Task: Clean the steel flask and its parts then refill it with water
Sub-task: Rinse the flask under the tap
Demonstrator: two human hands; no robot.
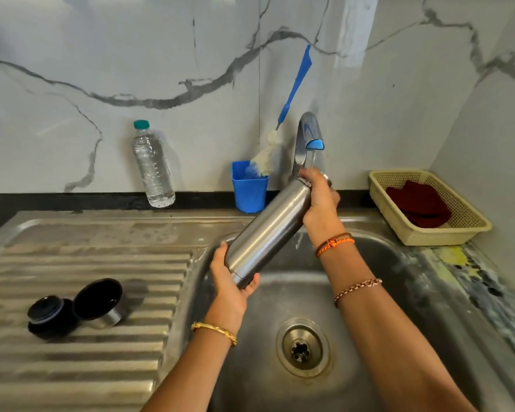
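Note:
The steel flask (269, 230) is tilted over the sink basin (399, 292), its open mouth raised under the tap (308, 135), where water runs. My left hand (231, 276) grips the flask's base from below. My right hand (320, 200) grips its neck just under the spout. On the ribbed draining board (72, 367) to the left lie the black stopper (46, 318) and the steel cap (100, 303), tipped with its dark inside showing.
A blue cup (249, 190) holding a blue-handled bottle brush (289, 105) stands behind the sink. A clear water bottle (153, 168) with a green cap stands left of it. A cream basket (428, 233) with a dark red cloth sits at the right. The drain (303, 347) is below.

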